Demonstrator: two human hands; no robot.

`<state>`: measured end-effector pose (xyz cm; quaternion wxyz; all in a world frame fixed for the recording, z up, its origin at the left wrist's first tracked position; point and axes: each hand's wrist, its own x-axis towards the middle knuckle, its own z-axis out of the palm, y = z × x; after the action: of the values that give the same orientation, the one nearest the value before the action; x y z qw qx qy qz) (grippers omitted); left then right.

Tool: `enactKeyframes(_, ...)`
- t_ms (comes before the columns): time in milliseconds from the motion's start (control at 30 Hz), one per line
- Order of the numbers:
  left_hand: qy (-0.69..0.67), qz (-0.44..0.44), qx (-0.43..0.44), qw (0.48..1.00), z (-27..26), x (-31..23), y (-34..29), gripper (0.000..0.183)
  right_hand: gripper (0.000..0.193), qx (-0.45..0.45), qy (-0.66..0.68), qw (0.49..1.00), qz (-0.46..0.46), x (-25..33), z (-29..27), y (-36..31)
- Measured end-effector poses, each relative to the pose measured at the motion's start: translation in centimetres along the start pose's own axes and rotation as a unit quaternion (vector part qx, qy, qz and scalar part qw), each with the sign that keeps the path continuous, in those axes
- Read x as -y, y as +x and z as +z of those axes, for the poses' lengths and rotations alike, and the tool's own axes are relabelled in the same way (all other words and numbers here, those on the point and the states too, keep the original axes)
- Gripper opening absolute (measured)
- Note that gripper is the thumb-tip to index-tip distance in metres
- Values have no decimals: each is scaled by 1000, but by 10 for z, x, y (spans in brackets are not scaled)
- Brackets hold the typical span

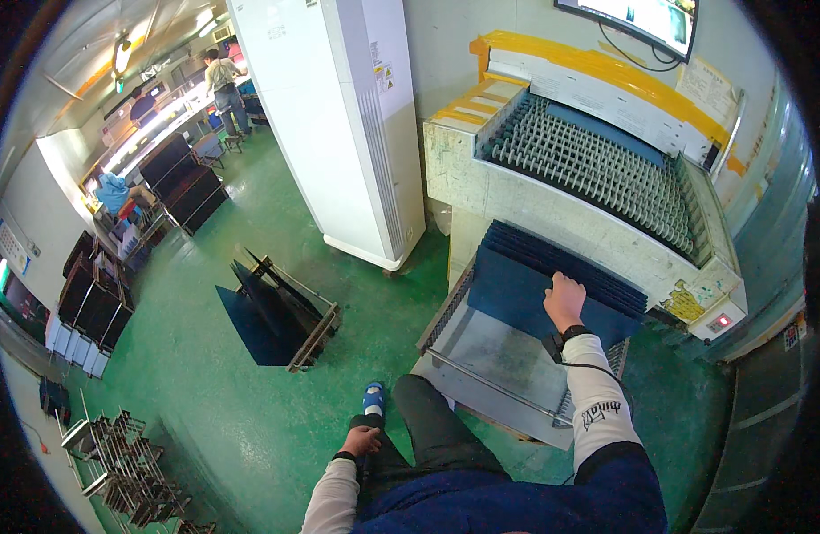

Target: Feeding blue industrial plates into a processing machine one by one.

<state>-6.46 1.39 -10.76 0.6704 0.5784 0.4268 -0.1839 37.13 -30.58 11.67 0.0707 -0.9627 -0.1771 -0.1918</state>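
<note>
A person's right hand (564, 301), curled into a loose fist with the knuckles up, rests on top of a stack of dark blue sheets (526, 289) at the outlet of a conveyor machine (552, 209); whether the fingers actually pinch a sheet cannot be told from this angle. A dark watch (572, 335) sits at the wrist above a white sleeve. The left hand (362, 440) hangs low beside the person's dark trouser leg, fingers bent inward, holding nothing that can be seen. The blue sheets lie flat and fanned in steps at the far end of a grey metal tray (495, 351), hard against the machine's cream-coloured wall, with the topmost sheet reaching toward the tray's middle. The near half of the tray is bare metal, bounded by a thin rail (490, 384) along its near edge and ribbed strips along its left and right sides. Above, the machine's grey roller bed (588, 160) runs back toward a yellow-trimmed housing. To the left, across open green floor (223, 400), a slanted rack with dark sheets (281, 311) stands well apart from the tray, and a tall white cabinet (339, 125) rises beside the machine's far left corner. One blue shoe (373, 398) shows on the floor near the tray's near left corner.
</note>
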Motion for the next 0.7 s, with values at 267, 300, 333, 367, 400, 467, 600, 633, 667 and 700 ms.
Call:
enactKeyframes(267,15,4,-4,1000,-2,3,1,34,23,3,7,1000,1,3,-2,0)
enactKeyframes(300,19,3,-5,1000,-1,2,1,34,23,2,5,1000,2,2,-1,0)
enactKeyframes(333,24,3,-7,1000,-1,1,1,34,23,1,3,1000,2,0,0,0)
enactKeyframes(367,22,2,-8,1000,0,1,1,34,23,0,1,1000,3,-1,1,1)
enactKeyframes(400,19,0,-10,1000,0,0,0,34,23,1,0,1000,3,0,1,1)
enactKeyframes(467,10,-1,-10,1000,1,-1,-2,33,23,5,-3,1000,5,0,1,1)
enactKeyframes(600,-6,4,-9,1000,0,0,-2,33,23,7,-7,1000,6,1,0,1)
enactKeyframes(633,-7,6,-11,1000,0,1,-1,33,23,8,-6,1000,5,1,0,1)
enactKeyframes(667,-6,5,-16,1000,0,2,-1,33,23,9,-4,1000,4,1,0,1)
enactKeyframes(700,-3,3,-20,1000,1,2,0,33,23,10,-4,1000,4,1,0,1)
